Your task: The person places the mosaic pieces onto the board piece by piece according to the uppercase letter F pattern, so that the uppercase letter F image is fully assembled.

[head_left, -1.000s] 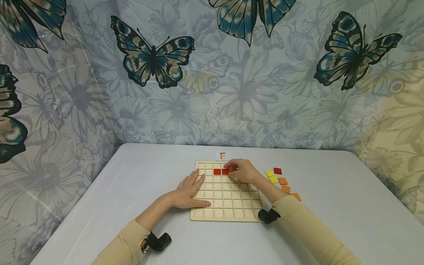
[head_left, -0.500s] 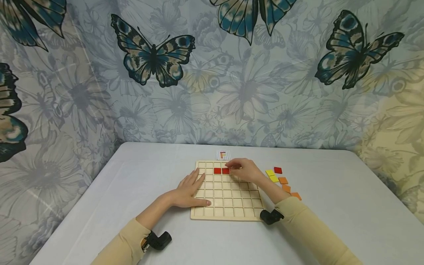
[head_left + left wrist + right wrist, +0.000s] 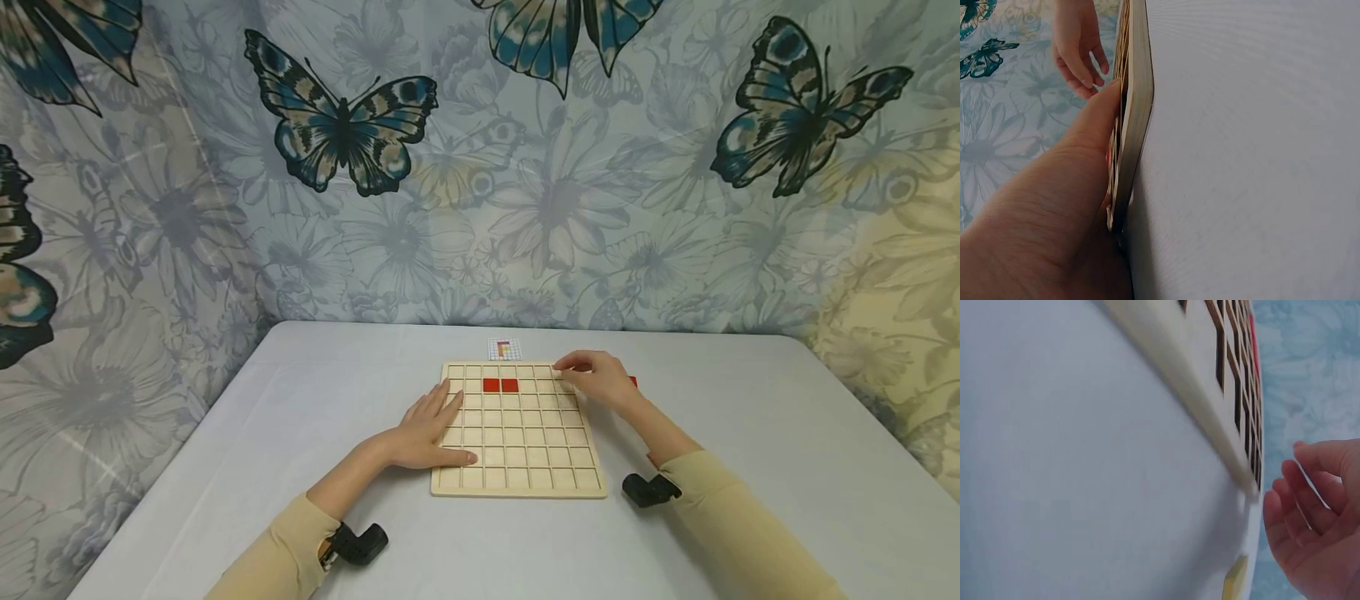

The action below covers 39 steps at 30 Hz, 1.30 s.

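Observation:
A square wooden grid board [image 3: 525, 477] lies on the white table. Two red square tiles [image 3: 500, 385] sit side by side in cells of its upper part. My left hand [image 3: 427, 429] rests on the board's left edge, fingers extended and thumb spread over the near-left cells; the left wrist view shows the thumb along the rim. Over the board's far-right corner hovers my right hand [image 3: 597, 379]. Its fingers are loosely bent with nothing between them, as the right wrist view shows. Most of the loose tiles on the right are hidden behind this hand and forearm.
Behind the board lies a small printed grid card [image 3: 504, 349]. A loose red tile [image 3: 633, 381] peeks out beyond my right hand, and a yellow tile [image 3: 1235, 579] shows in the right wrist view. A butterfly-patterned cloth [image 3: 405, 250] hangs behind the table.
My right hand has left the second red tile and moved right, to the board's far-right corner, now covering most of the loose tiles. My left hand has stayed in place.

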Available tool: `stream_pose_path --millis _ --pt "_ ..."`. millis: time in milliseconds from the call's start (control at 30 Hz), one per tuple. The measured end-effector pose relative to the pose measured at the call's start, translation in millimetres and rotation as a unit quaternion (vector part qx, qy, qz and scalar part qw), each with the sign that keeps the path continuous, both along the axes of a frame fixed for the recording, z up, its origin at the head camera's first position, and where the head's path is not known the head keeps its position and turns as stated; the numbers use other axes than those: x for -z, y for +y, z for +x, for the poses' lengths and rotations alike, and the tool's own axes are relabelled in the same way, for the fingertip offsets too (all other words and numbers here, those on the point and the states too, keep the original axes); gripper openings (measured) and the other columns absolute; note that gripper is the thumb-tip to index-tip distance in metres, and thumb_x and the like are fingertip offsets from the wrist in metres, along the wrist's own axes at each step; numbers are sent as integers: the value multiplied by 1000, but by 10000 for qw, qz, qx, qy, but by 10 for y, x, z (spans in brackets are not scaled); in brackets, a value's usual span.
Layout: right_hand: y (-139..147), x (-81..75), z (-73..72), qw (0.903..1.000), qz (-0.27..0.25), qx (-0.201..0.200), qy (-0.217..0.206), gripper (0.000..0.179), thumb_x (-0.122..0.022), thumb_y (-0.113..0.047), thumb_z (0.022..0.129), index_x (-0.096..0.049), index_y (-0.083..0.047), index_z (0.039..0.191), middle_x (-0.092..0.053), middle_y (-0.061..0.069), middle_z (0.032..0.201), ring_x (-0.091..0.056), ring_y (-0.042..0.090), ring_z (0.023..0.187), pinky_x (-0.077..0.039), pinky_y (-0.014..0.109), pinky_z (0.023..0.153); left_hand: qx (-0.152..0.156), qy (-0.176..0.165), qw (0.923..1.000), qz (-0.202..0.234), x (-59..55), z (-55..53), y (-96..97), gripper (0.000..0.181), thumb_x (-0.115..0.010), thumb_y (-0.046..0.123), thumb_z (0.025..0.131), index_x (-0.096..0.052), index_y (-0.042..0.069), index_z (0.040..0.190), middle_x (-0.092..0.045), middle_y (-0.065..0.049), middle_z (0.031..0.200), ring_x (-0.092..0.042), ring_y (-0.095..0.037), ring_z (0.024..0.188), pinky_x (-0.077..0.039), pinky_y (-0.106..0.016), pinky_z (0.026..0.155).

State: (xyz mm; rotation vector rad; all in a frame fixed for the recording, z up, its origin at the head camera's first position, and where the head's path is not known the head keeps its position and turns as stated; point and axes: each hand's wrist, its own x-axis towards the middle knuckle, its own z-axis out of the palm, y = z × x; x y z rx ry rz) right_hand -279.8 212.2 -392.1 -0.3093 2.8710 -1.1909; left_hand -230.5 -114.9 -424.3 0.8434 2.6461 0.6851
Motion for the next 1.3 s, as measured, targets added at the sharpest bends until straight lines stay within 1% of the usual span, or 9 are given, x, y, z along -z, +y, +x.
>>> stream_pose_path --millis 133,167,267,433,567,667,833,1033,1300 --pt "221 3 -12 9997 105 198 -13 23 -60 -20 98 -71 -9 115 -66 14 118 -57 34 111 -47 48 87 -28 -60 9999 -82 -67 21 7 102 -60 60 88 -6 8 157 12 -19 161 9 -33 148 1 -51 116" --pt "274 10 -15 9997 73 228 -30 23 -59 -19 98 -70 -8 115 -66 14 118 -57 34 110 -47 47 87 -19 -49 10000 -85 -60 18 4 102 -60 61 88 -6 8 157 12 -18 161 9 -33 148 1 -51 116" --pt "394 15 -6 9995 85 302 -15 24 -59 -18 98 -70 -5 116 -67 16 115 -59 32 102 -49 41 80 -8 -40 10000 -80 -50 12 0 102 -60 60 88 -6 8 157 12 -18 161 10 -33 148 1 -51 116" --pt "532 33 17 9977 219 600 -217 26 -59 -19 97 -68 -5 118 -63 20 116 -59 29 93 -49 33 68 1 -32 9999 -116 -42 9 -1 102 -59 60 89 -6 8 157 11 -19 161 10 -33 147 2 -51 116" --pt "622 50 30 9957 401 786 -295 27 -59 -14 95 -67 -3 119 -61 22 115 -58 29 90 -51 32 68 12 -23 9999 -118 -46 15 -2 102 -59 60 89 -6 7 157 11 -19 161 10 -33 147 2 -51 116" --pt "690 50 44 9950 569 773 -294 29 -58 -9 92 -66 0 119 -63 22 113 -58 31 92 -50 35 71 10 -25 9999 -105 -50 19 -1 102 -59 61 89 -6 7 157 11 -19 161 10 -33 147 2 -51 116" --pt "772 24 72 9936 687 747 -488 35 -58 -5 87 -64 3 120 -64 21 108 -56 32 90 -47 39 75 24 -6 10000 -85 -42 14 2 103 -58 62 88 -5 7 157 12 -19 161 10 -33 147 1 -51 116" --pt "789 10 93 9930 729 754 -545 33 -63 -6 88 -63 4 120 -61 25 111 -54 36 97 -49 44 80 -3 -35 9999 -95 -33 5 1 102 -59 61 89 -5 8 158 12 -17 161 10 -32 148 1 -51 116" --pt "796 55 68 9939 678 754 -442 36 -69 -14 89 -63 4 119 -63 20 105 -54 31 93 -49 38 78 2 -32 9999 -129 -28 -2 3 102 -59 62 89 -5 10 158 12 -17 161 10 -32 148 2 -51 116"
